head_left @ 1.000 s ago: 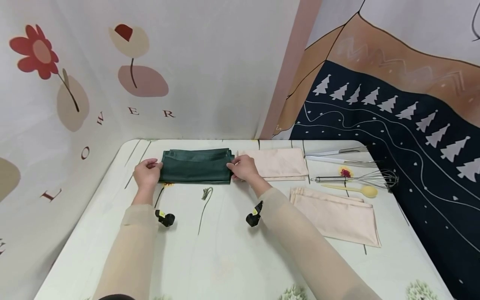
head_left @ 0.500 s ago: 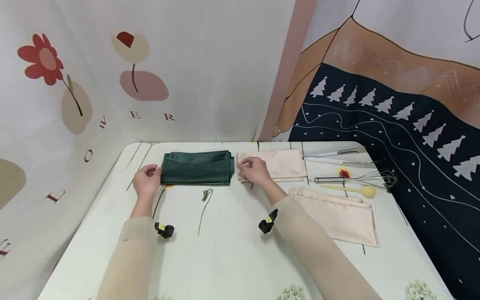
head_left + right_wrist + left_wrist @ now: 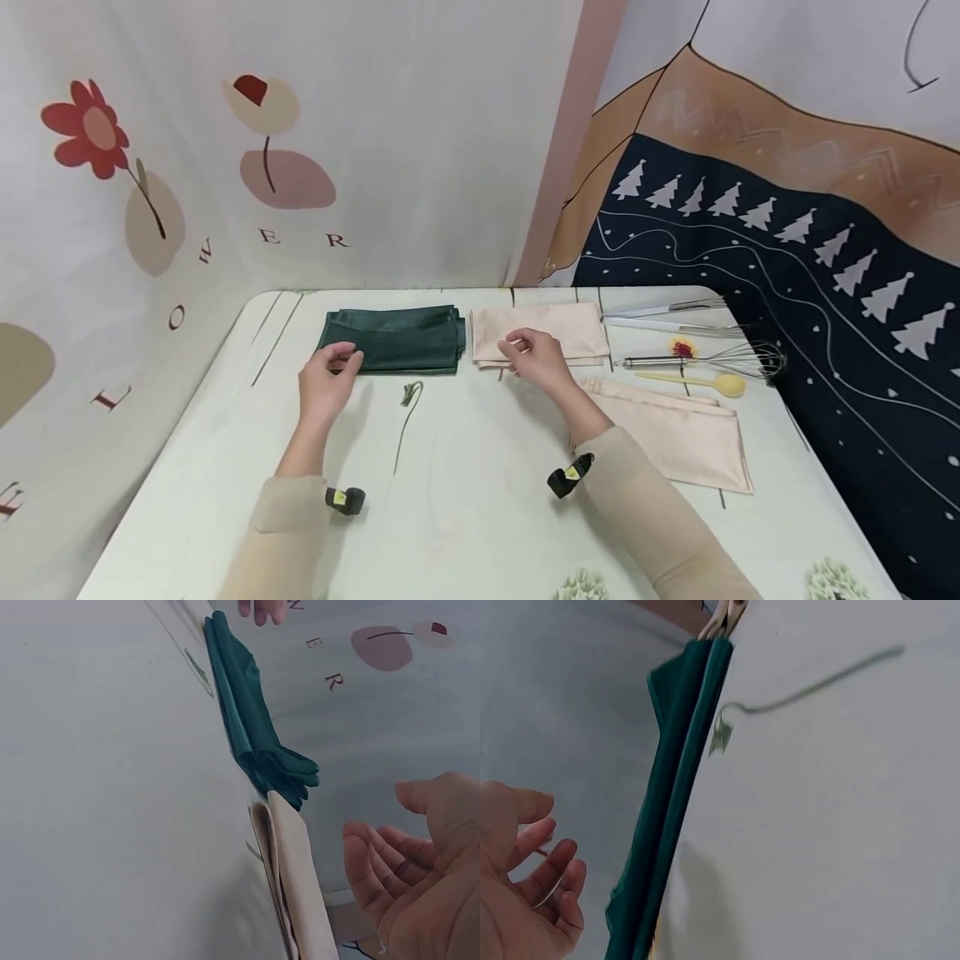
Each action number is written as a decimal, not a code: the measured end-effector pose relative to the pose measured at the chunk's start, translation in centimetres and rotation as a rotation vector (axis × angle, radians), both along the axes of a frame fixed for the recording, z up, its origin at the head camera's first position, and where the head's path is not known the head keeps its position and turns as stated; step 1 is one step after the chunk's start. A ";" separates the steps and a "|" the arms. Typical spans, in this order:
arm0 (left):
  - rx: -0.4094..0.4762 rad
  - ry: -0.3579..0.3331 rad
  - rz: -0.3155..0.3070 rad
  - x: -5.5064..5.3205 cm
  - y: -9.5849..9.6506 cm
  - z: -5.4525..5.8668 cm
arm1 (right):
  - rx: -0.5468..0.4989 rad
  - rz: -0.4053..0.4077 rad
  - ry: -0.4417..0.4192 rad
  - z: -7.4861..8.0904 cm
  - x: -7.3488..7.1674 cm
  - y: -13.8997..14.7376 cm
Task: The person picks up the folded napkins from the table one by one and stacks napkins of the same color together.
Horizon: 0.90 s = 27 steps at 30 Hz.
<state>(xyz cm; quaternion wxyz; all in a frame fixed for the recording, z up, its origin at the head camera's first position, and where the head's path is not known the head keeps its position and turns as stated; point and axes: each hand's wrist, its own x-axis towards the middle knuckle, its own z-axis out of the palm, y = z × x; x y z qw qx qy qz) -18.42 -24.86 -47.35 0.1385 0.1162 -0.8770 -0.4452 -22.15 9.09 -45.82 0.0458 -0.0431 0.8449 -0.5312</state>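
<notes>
A folded dark green cloth (image 3: 397, 337) lies at the back left of the table. Above its near left corner hovers my left hand (image 3: 324, 387), fingers loosely bent and holding nothing; the left wrist view shows a gap between that hand (image 3: 525, 877) and the cloth (image 3: 671, 787). To the right of the green cloth lies a folded pale pink cloth (image 3: 566, 327). My right hand (image 3: 542, 362) hangs over the pink cloth's near edge. In the right wrist view its fingers (image 3: 367, 862) are loosely curved and apart from the thumb, with nothing in them.
A second folded pink cloth (image 3: 675, 433) lies nearer, at the right. Behind it are a yellow spoon (image 3: 727, 384), a wire whisk (image 3: 705, 361) and silver-handled utensils (image 3: 660, 321). Printed curtains (image 3: 420, 167) stand along the table's back and sides.
Both hands have come off the green cloth. The right hand went rightward over the pink cloth, and the left hand drew back toward me and to the right. The cloths stayed put.
</notes>
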 end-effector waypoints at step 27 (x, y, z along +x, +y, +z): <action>0.067 -0.005 -0.302 3.7 7.2 -0.3 | 0.046 0.002 0.139 -1.9 5.5 6.6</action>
